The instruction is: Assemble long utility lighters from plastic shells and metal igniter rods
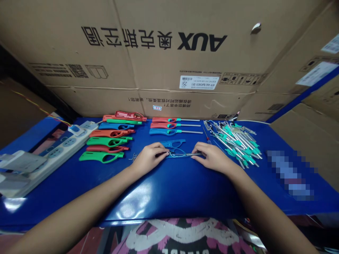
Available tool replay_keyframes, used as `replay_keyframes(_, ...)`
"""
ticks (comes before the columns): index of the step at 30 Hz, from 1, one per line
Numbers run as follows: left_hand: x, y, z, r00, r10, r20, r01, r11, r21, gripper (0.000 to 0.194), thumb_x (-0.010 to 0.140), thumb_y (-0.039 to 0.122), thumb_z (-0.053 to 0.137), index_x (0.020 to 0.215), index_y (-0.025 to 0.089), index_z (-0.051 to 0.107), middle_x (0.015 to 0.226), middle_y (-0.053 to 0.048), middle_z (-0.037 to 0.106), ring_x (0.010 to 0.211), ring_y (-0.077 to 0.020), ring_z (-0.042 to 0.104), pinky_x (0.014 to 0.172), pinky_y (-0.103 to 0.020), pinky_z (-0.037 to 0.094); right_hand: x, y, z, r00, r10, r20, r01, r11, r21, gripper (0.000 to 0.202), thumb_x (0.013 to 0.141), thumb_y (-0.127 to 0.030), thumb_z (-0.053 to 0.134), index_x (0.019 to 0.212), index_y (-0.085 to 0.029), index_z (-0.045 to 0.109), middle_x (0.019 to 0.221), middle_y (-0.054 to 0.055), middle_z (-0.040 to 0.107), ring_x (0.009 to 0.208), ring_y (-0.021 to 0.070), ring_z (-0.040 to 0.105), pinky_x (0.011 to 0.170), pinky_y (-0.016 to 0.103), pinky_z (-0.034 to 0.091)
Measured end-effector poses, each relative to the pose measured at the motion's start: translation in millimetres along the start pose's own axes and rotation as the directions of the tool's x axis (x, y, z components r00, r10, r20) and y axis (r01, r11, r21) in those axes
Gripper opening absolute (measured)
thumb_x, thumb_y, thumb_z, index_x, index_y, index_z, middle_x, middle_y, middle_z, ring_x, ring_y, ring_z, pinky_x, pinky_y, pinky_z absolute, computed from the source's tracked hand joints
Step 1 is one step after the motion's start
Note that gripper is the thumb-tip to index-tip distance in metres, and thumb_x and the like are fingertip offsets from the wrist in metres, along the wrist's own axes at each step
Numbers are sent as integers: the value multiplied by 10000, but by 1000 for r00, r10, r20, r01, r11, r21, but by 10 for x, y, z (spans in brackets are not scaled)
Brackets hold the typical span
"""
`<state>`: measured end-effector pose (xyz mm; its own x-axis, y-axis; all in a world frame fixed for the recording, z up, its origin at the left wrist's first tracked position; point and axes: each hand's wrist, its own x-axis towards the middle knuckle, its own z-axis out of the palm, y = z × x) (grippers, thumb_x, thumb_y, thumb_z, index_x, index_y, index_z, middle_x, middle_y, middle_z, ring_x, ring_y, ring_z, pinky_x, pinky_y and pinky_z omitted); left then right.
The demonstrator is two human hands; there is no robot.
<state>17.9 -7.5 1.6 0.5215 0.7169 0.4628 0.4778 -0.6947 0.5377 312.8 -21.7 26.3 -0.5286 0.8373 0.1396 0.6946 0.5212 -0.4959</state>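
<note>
Two hands: both busy, the left hand pinching one end, the right hand closed on the other, each with a narrow grip.
Wired rod: just one, slim, with white wire at its left part, stretched between the fingertips around the middle of the worktop.
Blue shells: two at centre, one just beyond the hands, the other right behind and under the rod.
Complete-looking lighters: three in a neat row near the far edge, two red and one blue, rods pointing right!
Coloured shells: about eight stacked left of centre, green, red, orange and blue; the farthest overlap, so that count is loose.
Teal-ended rods: a great tangle towards the far right corner, too crossed to count.
Slim tool: one, between lighters and tangle.
Tiny metal bits: several, uncountable, beside the left hand.
Power strip: one along the left edge, carrying one blue-and-white plug and two bulky adaptors.
Cardboard: one big panel standing along the far edge, lettering upside down.
</note>
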Motion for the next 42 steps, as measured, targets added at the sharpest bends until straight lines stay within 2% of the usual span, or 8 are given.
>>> replay_keyframes(7, 5, 17, -9, 1000, -9, 2, 9, 1000, 0, 171, 940, 242, 630, 1010, 163, 765, 886, -60, 714, 769, -157, 683, 725, -272, 565, 27, -11, 11, 999, 31, 8, -31, 999, 29, 80, 918, -193, 617, 851, -204, 660, 896, 21, 646, 737, 140, 583, 657, 261, 417)
replay_keyframes(13, 12, 16, -25, 999, -20, 37, 20, 1000, 8, 168, 935, 222, 633, 1016, 158, 766, 887, -61, 705, 772, -158, 677, 724, -267, 551, 76, -84, -6, 992, 116, 51, -113, 991, -74, 88, 905, -173, 627, 822, -203, 626, 899, 20, 645, 791, 160, 614, 711, 279, 429)
replay_keyframes(19, 14, 9, -22, 998, -35, 54, 34, 999, 20, 163, 931, 210, 634, 1012, 159, 766, 883, -59, 701, 757, -156, 669, 710, -265, 540, 133, -127, -37, 987, 122, 104, -108, 985, -135, 121, 907, -158, 609, 791, -191, 612, 891, 41, 641, 770, 172, 602, 676, 287, 420)
replay_keyframes(23, 10, 13, -27, 998, -36, 52, 34, 999, 31, 166, 931, 212, 632, 1012, 163, 768, 886, -63, 704, 757, -162, 671, 711, -275, 546, 109, -79, -25, 994, 71, 78, -71, 997, -6, 130, 910, -154, 611, 783, -182, 618, 844, 32, 615, 703, 138, 585, 663, 266, 442)
replay_keyframes(27, 16, 35, -32, 999, -21, 48, 20, 999, 30, 190, 948, 230, 606, 1012, 162, 770, 879, -70, 712, 762, -167, 678, 724, -284, 554, 68, -106, 0, 999, 45, 18, -46, 996, 79, 99, 927, -283, 633, 921, -185, 628, 938, 39, 600, 617, 100, 547, 636, 257, 470)
replay_keyframes(33, 26, 53, -31, 999, -3, 48, 2, 1000, 20, 224, 970, 229, 564, 1027, 161, 769, 863, -70, 720, 764, -170, 685, 734, -290, 560, 143, -297, 118, 1000, -3, 0, 3, 997, -81, 169, 950, -335, 597, 1089, -243, 625, 1125, 59, 612, 866, 173, 641, 738, 296, 498)
replay_keyframes(39, 21, 38, -19, 999, -15, 49, 13, 999, 31, 224, 972, 244, 572, 1039, 161, 768, 864, -69, 715, 766, -171, 685, 738, -287, 554, 193, -299, 270, 1000, 12, -1, -12, 992, -125, 124, 947, -347, 602, 1009, -242, 622, 1065, 28, 624, 775, 141, 627, 641, 249, 431)
replay_keyframes(42, 17, 28, -4, 998, -35, 42, 34, 999, 38, 216, 966, 241, 583, 1034, 156, 769, 863, -68, 707, 760, -173, 680, 731, -290, 550, 189, -283, 292, 999, 31, -31, -33, 998, -62, 91, 930, -316, 626, 965, -235, 604, 1037, 17, 627, 820, 147, 629, 665, 245, 427)
